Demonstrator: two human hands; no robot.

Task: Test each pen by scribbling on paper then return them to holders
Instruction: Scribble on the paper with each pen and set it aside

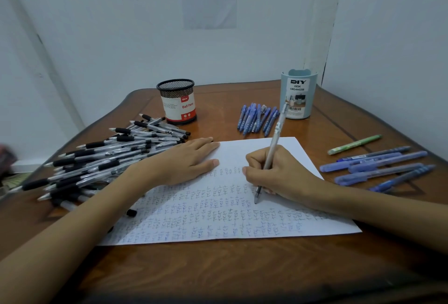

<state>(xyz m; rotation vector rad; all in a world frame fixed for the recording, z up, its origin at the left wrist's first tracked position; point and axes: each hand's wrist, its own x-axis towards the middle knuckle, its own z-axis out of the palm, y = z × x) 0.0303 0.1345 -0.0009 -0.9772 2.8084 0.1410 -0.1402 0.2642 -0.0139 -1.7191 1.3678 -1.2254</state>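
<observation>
Between the fingers [254, 158] of your right hand [281, 175], the pen [274, 143] is pinched, tip on the paper [218, 218]. Left hand [184, 160] fingers lie straight and flat, holding the sheet to the surface [218, 267]. Relax that pressure and the paper may slide, spoiling the scribble.

The right hand [278, 172] grips a clear pen [274, 143], tip on a sheet of paper [208, 216] covered in rows of small scribbles. The left hand [186, 160] lies flat on the sheet's far left corner. Left of that hand sprawls a pile of black-grip pens [109, 155]. Beyond the hands stand a black mesh holder [178, 102] and a blue-grey organizer [298, 95], with a bunch of blue pens [258, 119] between them. Right of the right hand, a green pen [354, 144] and more blue pens [378, 167] lie on the wooden worktop [218, 274].
</observation>
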